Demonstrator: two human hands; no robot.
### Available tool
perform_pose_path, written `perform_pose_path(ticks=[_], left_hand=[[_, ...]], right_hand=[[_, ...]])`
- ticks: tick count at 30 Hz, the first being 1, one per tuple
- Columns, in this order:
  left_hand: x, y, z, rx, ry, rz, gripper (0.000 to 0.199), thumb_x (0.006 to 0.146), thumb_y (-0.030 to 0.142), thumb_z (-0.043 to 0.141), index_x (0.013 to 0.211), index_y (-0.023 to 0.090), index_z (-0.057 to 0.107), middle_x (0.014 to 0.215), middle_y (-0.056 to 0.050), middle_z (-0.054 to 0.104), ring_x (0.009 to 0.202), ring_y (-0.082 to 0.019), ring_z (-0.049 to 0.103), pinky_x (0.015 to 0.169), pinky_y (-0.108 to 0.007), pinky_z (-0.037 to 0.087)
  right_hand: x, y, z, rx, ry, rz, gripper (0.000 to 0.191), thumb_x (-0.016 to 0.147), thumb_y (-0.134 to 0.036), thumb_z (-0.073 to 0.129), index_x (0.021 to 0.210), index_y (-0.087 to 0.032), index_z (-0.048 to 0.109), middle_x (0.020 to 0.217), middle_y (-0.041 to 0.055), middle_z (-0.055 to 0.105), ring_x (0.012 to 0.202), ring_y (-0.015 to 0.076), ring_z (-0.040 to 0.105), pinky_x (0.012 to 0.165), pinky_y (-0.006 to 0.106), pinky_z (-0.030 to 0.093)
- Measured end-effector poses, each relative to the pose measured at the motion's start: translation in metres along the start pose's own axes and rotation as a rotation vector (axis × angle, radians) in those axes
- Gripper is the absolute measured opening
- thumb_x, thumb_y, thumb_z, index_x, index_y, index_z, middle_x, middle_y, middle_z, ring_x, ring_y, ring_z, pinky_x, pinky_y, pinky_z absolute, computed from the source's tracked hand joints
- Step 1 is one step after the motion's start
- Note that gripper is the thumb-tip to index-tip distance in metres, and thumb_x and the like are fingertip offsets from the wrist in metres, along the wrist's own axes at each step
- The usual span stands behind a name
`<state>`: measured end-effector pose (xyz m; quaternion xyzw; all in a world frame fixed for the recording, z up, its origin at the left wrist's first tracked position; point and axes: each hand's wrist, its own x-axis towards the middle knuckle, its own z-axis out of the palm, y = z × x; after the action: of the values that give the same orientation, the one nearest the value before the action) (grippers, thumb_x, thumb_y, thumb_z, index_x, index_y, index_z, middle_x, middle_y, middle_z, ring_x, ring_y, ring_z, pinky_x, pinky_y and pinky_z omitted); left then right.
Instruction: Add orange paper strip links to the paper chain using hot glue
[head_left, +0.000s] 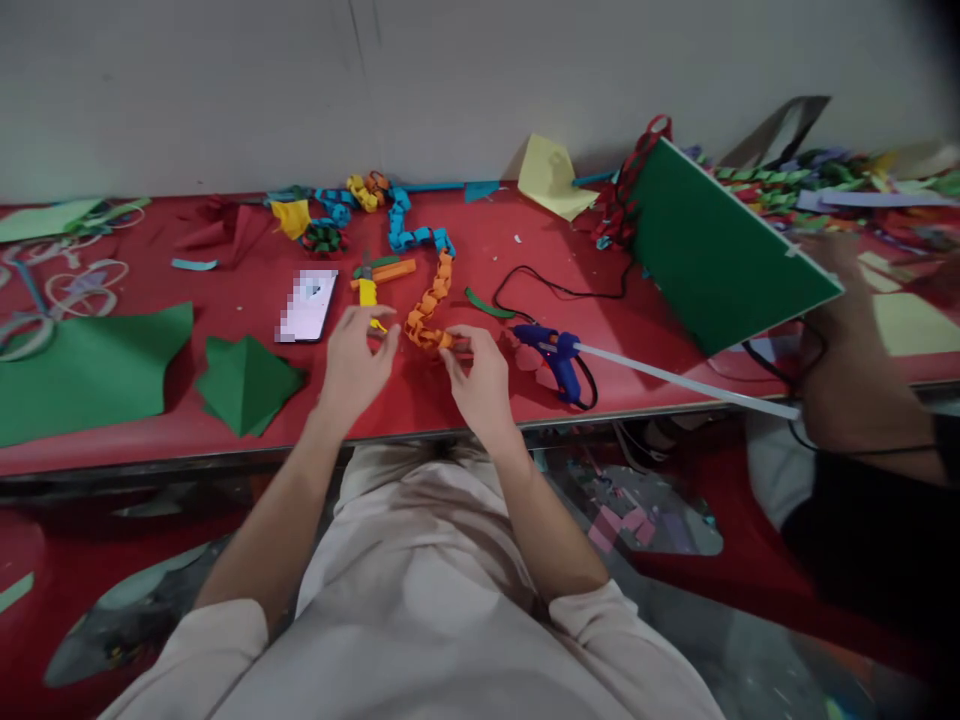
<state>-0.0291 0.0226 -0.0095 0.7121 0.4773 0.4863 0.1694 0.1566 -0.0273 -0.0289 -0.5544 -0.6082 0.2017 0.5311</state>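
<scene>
A paper chain of folded loops runs toward me on the red table, its far part blue [409,238] and its near part orange [433,300]. My right hand [481,375] is closed, pinching the near orange end of the chain. Left of it, my left hand [356,355] hovers with thumb and forefinger apart. A small yellow paper strip [379,325] shows between those fingers; they do not look closed on it. Just beyond lie more yellow strips [367,292] and orange strips [394,271].
A blue glue gun [555,355] with a long white stick lies to the right. Beside it, another person's arm [855,350] is near a tilted green board [720,250]. On the left are a phone [307,305], folded green paper [247,385] and a green sheet [97,370].
</scene>
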Motion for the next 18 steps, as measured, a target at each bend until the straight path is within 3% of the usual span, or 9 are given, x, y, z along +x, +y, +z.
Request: perform_pose_path(ticks=[4, 8, 10, 13, 18], left_hand=[[0.067, -0.043, -0.005, 0.154, 0.018, 0.039, 0.017, 0.081, 0.012, 0.069, 0.094, 0.023, 0.072, 0.095, -0.007, 0.065, 0.088, -0.024, 0.060, 0.096, -0.044, 0.050], [0.118, -0.062, 0.022, 0.389, -0.182, -0.008, 0.016, 0.073, 0.009, 0.075, 0.083, 0.020, 0.068, 0.103, -0.014, 0.063, 0.112, -0.037, 0.055, 0.102, -0.057, 0.044], [0.128, -0.062, 0.036, 0.496, -0.255, 0.011, 0.019, 0.069, 0.010, 0.077, 0.083, 0.018, 0.067, 0.111, -0.017, 0.062, 0.121, -0.042, 0.051, 0.104, -0.061, 0.041], [0.131, -0.061, 0.046, 0.538, -0.286, 0.024, 0.011, 0.075, 0.011, 0.073, 0.082, 0.017, 0.066, 0.110, -0.019, 0.063, 0.123, -0.041, 0.050, 0.107, -0.062, 0.037], [0.134, -0.064, 0.035, 0.543, -0.244, 0.007, 0.006, 0.082, 0.021, 0.073, 0.085, 0.018, 0.069, 0.102, -0.016, 0.068, 0.120, -0.040, 0.054, 0.109, -0.060, 0.037]], right_hand=[[0.007, -0.004, 0.000, -0.242, -0.060, -0.071, 0.035, 0.097, -0.006, 0.043, 0.124, -0.016, 0.063, 0.137, 0.0175, 0.061, 0.128, 0.0256, 0.060, 0.107, 0.040, 0.052], [-0.005, -0.009, -0.002, -0.341, 0.013, -0.080, 0.040, 0.101, -0.012, 0.040, 0.135, -0.015, 0.060, 0.142, 0.0185, 0.058, 0.136, 0.0284, 0.053, 0.114, 0.046, 0.048], [-0.014, -0.009, -0.003, -0.320, 0.030, -0.092, 0.039, 0.103, -0.016, 0.041, 0.139, -0.014, 0.057, 0.146, 0.0208, 0.055, 0.140, 0.0280, 0.049, 0.117, 0.047, 0.046], [-0.021, -0.007, -0.003, -0.287, 0.023, -0.081, 0.036, 0.104, -0.019, 0.042, 0.136, -0.014, 0.058, 0.145, 0.0218, 0.054, 0.141, 0.0274, 0.049, 0.117, 0.047, 0.046], [-0.021, -0.005, 0.001, -0.369, -0.024, -0.058, 0.035, 0.103, -0.020, 0.044, 0.135, -0.015, 0.059, 0.144, 0.0197, 0.055, 0.138, 0.0308, 0.052, 0.113, 0.049, 0.048]])
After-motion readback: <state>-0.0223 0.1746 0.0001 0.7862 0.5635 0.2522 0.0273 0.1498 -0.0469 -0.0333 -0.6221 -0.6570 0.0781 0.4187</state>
